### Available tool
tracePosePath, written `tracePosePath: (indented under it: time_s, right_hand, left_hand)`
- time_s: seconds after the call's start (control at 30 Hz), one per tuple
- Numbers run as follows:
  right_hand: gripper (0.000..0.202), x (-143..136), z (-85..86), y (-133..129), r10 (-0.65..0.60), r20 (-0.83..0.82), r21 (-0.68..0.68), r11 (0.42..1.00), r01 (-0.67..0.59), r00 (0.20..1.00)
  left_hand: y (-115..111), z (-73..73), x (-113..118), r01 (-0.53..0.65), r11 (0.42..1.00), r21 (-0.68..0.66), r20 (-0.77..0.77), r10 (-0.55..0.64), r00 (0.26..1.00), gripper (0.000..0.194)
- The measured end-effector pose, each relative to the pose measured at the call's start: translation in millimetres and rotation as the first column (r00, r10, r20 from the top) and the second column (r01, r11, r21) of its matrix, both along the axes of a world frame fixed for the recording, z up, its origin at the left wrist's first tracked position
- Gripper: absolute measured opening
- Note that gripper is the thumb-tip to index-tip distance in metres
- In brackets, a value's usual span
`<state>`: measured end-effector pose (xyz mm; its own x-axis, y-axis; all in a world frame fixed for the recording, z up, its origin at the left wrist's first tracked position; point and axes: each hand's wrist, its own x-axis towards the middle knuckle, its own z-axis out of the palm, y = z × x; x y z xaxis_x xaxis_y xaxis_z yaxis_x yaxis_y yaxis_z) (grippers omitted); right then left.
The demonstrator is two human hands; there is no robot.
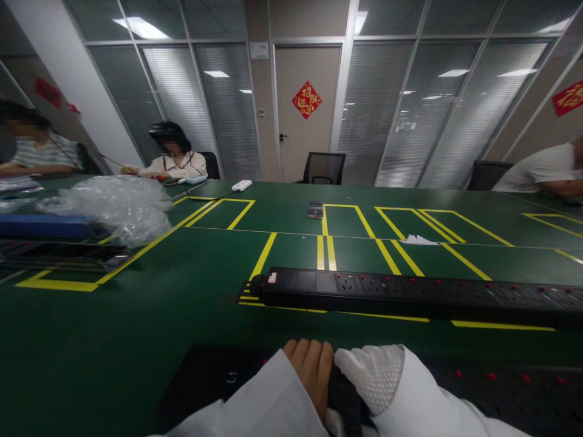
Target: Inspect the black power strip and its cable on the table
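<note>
My left hand (pixel 312 367), bare with a white sleeve, is closed with its fingers curled over. Right beside it, my right hand (pixel 376 373) wears a white glove with a dotted pattern and is also closed. Between and below them is a thick, black, cable-like piece (pixel 347 397) that both hands grip; its exact kind is hidden. Under my arms lies a long black power strip (pixel 514 394) with red dots, partly covered by my sleeves. A black end marked L1 (pixel 228 373) shows at the left; I cannot tell whether it is the same strip.
Ahead lies another black power strip (pixel 387 292) across the green table (pixel 182 328), which has yellow tape lines. At left are clear plastic wrapping (pixel 122 206) and a blue bar (pixel 45 226). A small dark object (pixel 314 210) and white scrap (pixel 419 240) lie farther back. Several people sit around.
</note>
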<state>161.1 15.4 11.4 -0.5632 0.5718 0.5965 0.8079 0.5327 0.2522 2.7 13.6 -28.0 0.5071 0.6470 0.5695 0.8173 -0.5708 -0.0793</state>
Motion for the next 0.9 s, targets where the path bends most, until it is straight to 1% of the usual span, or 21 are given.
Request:
tracePosePath:
  time_s: [0.17, 0.3, 0.37, 0.47, 0.57, 0.73, 0.9]
  right_hand:
    - [0.013, -1.2, -6.1, 0.4, 0.0, -0.01, 0.02, 1.0, 0.001, 1.0]
    - [0.015, -2.5, -9.3, 0.3, -0.057, -0.024, 0.0, 0.998, 0.057, 0.998]
    - [0.015, -2.1, -8.2, 0.4, -0.035, -0.019, -0.004, 0.999, 0.035, 0.999]
    - [0.013, -0.9, -5.3, 1.0, 0.012, -0.014, 0.009, 1.0, -0.012, 1.0]
    - [0.014, -0.2, -4.4, 1.4, 0.0, -0.029, 0.027, 1.0, 0.001, 1.0]
    - [0.014, 0.0, -4.1, 1.5, 0.033, -0.012, 0.037, 0.999, -0.033, 0.999]
    - [0.014, 0.4, -2.8, 1.4, 0.016, -0.031, 0.021, 1.0, -0.016, 0.999]
  left_hand:
    - [-0.7, 2.1, 0.3, 0.0, 1.0, -0.005, 0.019, 0.0, 1.0, 0.026]
    - [-1.1, 3.4, 0.4, -0.013, 1.0, -0.025, 0.01, 0.013, 1.0, 0.027]
    - [-1.2, 2.8, 0.3, -0.01, 0.999, -0.039, 0.003, 0.01, 1.0, 0.026]
    - [-1.1, 0.9, 0.2, -0.007, 1.0, -0.02, 0.001, 0.007, 1.0, 0.026]
    - [-0.9, 0.1, -0.1, -0.012, 1.0, -0.01, -0.002, 0.012, 1.0, 0.026]
    - [-1.1, 0.4, 0.3, -0.016, 0.998, -0.068, -0.036, 0.013, 0.999, 0.029]
    - [-1.9, 0.9, 0.7, -0.016, 0.999, -0.051, -0.006, 0.016, 1.0, 0.027]
